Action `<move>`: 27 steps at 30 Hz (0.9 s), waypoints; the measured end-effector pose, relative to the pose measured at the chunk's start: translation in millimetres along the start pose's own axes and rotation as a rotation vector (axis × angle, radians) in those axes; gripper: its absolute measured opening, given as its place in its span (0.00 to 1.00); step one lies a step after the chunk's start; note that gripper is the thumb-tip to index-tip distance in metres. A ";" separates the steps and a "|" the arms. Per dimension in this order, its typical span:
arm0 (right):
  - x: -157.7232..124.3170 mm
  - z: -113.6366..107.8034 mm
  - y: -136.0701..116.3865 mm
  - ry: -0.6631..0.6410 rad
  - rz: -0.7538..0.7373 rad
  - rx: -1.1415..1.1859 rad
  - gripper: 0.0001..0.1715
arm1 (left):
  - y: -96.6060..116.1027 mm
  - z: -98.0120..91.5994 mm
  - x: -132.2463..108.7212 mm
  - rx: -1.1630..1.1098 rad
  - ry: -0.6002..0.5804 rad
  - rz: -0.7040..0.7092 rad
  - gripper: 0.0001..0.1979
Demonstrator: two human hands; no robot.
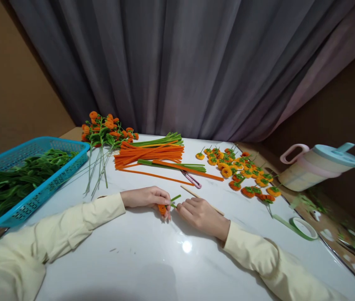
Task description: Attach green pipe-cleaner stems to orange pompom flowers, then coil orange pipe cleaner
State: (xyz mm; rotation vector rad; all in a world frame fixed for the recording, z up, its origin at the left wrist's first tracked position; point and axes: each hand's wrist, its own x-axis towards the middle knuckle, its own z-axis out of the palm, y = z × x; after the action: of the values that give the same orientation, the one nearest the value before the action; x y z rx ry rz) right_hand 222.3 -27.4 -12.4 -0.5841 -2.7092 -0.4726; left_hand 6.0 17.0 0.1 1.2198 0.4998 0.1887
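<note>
My left hand (147,196) rests on the white table (152,259), its fingers pinched on a small orange pipe-cleaner pumpkin (162,208). My right hand (198,213) is curled beside it, fingertips closed on the green pipe-cleaner stem (175,198) that sticks out of the pumpkin. A thin wooden stick (193,193) lies just behind and partly under my right hand. Both arms wear pale yellow sleeves.
A blue basket (55,177) of green leaves stands at the left edge. Further back lie finished orange flower stems (105,133), a bundle of orange and green pipe cleaners (152,154), pink-handled cutters (192,179), several finished pumpkins (240,171). Green tape roll (303,228) and a jug (315,167) are at right.
</note>
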 end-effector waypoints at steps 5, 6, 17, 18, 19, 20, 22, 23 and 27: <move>-2.2 3.7 -0.4 0.044 0.044 0.045 0.16 | 0.9 -0.7 1.3 -0.070 -0.002 0.014 0.20; -3.0 4.9 -0.2 0.058 0.059 0.045 0.16 | 1.1 -1.6 1.5 -0.091 -0.016 0.014 0.21; -2.2 4.9 -0.6 0.084 0.131 -0.089 0.07 | -2.2 -2.6 4.0 -0.113 0.077 0.012 0.14; -1.1 3.4 -0.5 0.086 0.108 -0.087 0.09 | -2.2 -1.9 3.8 -0.112 0.069 0.014 0.14; 0.1 2.2 -0.7 0.086 0.082 -0.077 0.11 | -1.8 -0.9 3.4 -0.107 0.065 0.016 0.14; 1.2 1.3 -1.0 0.084 0.060 -0.057 0.13 | -1.1 0.4 2.9 -0.096 0.068 0.021 0.14; 2.8 0.3 -2.3 0.081 0.065 0.016 0.14 | 1.3 3.9 1.8 -0.059 0.089 0.024 0.13; 3.4 0.2 -3.3 0.083 0.108 0.076 0.14 | 2.7 5.7 1.2 -0.027 0.104 0.024 0.13; 5.4 -1.8 -8.4 0.084 0.385 0.562 0.14 | 5.8 8.8 -0.5 0.168 0.131 0.041 0.10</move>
State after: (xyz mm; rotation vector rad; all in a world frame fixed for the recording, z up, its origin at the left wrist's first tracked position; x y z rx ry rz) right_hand 214.3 -33.4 -10.8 -0.8584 -2.3985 0.3436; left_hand 10.4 11.3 7.9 1.3885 0.6144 0.2670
